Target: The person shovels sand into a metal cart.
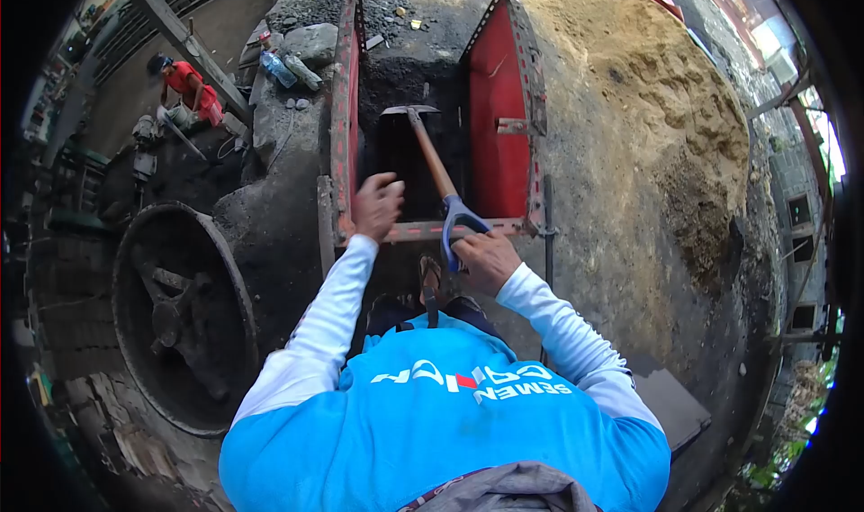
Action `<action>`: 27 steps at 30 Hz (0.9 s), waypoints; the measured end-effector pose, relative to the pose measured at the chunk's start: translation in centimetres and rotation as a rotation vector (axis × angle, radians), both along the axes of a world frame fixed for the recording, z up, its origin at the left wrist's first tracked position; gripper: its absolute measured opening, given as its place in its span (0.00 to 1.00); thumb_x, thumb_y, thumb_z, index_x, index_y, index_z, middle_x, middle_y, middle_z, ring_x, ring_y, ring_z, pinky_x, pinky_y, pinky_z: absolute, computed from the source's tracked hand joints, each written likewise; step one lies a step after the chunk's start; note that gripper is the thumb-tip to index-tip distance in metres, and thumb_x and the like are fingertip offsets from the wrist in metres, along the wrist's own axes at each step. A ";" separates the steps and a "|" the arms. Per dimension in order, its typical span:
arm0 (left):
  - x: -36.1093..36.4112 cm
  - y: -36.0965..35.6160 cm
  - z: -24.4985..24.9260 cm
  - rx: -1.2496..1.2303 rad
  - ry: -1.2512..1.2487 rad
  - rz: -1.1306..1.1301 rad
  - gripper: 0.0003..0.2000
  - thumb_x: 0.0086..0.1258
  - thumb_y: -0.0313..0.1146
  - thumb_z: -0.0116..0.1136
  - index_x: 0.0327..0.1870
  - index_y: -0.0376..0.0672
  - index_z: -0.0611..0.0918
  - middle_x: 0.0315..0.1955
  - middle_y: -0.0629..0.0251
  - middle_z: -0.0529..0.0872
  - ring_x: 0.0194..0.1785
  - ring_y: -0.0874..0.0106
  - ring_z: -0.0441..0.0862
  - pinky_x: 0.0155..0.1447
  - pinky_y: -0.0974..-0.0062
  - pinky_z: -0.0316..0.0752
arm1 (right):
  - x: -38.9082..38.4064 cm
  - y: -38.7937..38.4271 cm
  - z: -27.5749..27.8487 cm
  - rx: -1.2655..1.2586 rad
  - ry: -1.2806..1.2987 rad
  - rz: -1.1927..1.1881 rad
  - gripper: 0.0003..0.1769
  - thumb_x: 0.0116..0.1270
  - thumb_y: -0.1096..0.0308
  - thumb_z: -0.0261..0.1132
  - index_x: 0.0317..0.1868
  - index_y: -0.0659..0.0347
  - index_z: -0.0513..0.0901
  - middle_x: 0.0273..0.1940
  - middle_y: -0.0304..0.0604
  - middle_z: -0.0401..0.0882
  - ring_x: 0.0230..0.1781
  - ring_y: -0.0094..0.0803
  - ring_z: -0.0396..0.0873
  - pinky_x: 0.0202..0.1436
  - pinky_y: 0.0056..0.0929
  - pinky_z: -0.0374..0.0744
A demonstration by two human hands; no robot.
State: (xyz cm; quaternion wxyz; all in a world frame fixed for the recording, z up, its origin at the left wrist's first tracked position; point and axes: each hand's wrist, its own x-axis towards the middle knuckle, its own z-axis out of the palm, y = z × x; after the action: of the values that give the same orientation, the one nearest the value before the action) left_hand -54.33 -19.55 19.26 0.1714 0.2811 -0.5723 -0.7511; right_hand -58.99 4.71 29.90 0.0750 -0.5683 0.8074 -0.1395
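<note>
A shovel [432, 157] with a brown wooden shaft and a blue D-shaped handle slants across the near edge of a red metal box [498, 98]. My right hand [486, 258] is closed around its blue handle, just outside the near rim. At the far end, the blade's pale edge shows against dark material [396, 76] inside the box. My left hand [377, 207] hovers over the near left corner of the box, to the left of the shaft and apart from it. Its fingers are loosely bent, with nothing in them.
A large round drum with mixing arms [167, 309] stands at left. Brown sand [657, 71] is heaped at right. Plastic bottles [278, 68] lie beside a rock [310, 42]. Another person in red [191, 87] crouches at upper left. A flat board [670, 399] lies at lower right.
</note>
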 end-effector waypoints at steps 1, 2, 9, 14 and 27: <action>3.3 -1.0 -1.8 -0.253 0.005 0.136 0.13 0.70 0.37 0.61 0.48 0.39 0.81 0.30 0.63 0.83 0.31 0.76 0.81 0.33 0.76 0.76 | 1.2 1.2 -0.7 -0.088 -0.042 0.026 0.20 0.50 0.61 0.73 0.43 0.58 0.81 0.40 0.46 0.83 0.45 0.44 0.82 0.54 0.43 0.76; 6.9 -1.5 -1.7 -0.470 -0.033 0.258 0.11 0.71 0.37 0.60 0.45 0.38 0.81 0.29 0.63 0.83 0.33 0.74 0.82 0.37 0.74 0.76 | 2.2 2.5 -0.9 -0.174 -0.081 0.060 0.23 0.49 0.60 0.75 0.46 0.57 0.83 0.42 0.46 0.82 0.47 0.44 0.81 0.56 0.44 0.75; 34.4 2.2 -18.4 -0.600 -0.636 0.123 0.29 0.76 0.57 0.45 0.45 0.35 0.82 0.33 0.54 0.85 0.34 0.65 0.83 0.37 0.65 0.77 | 5.7 28.1 -16.2 -0.123 -0.074 -1.239 0.43 0.49 0.55 0.79 0.61 0.71 0.73 0.53 0.61 0.80 0.55 0.51 0.80 0.59 0.45 0.76; 42.6 13.3 -16.6 0.152 -0.751 0.303 0.42 0.73 0.67 0.36 0.54 0.26 0.79 0.33 0.50 0.85 0.26 0.64 0.83 0.28 0.68 0.79 | 14.6 39.2 -26.9 0.108 -1.273 -1.289 0.23 0.54 0.61 0.77 0.42 0.72 0.84 0.33 0.53 0.85 0.31 0.34 0.85 0.36 0.36 0.83; 51.8 20.3 -17.4 0.189 -0.901 0.318 0.44 0.68 0.74 0.34 0.27 0.31 0.80 0.16 0.58 0.78 0.18 0.66 0.77 0.26 0.68 0.75 | 17.6 39.2 -27.2 -0.134 -1.095 -1.276 0.17 0.60 0.60 0.70 0.25 0.64 0.77 0.14 0.43 0.71 0.10 0.38 0.72 0.14 0.41 0.74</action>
State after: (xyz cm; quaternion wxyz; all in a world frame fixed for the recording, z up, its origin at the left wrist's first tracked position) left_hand -2.56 0.70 1.83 -0.0068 0.6766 -0.4688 -0.5677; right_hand -41.37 43.96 2.67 0.3288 0.1414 0.8134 -0.4587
